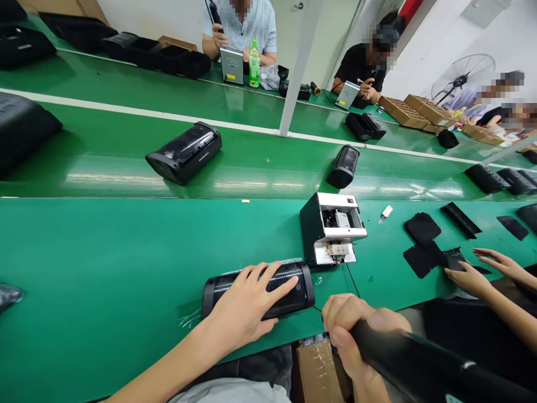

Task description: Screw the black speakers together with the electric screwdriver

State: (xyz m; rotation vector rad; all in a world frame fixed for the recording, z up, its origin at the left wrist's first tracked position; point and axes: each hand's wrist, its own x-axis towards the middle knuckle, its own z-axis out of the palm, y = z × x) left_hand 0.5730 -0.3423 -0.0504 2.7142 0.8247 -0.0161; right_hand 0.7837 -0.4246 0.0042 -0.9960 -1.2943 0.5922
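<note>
My left hand lies flat on top of a black, rounded speaker-like device at the near edge of the green table, holding it down. My right hand is closed around the black handle of a power screwdriver, whose thin tip points at the device's right end. Just beyond stands a small black-and-white machine with an open top and a cable running toward me.
A neighbour's two hands at the right touch black fabric pieces. More black devices ride the middle conveyor belt. Across it, seated people work beside cardboard boxes, a green bottle and a fan.
</note>
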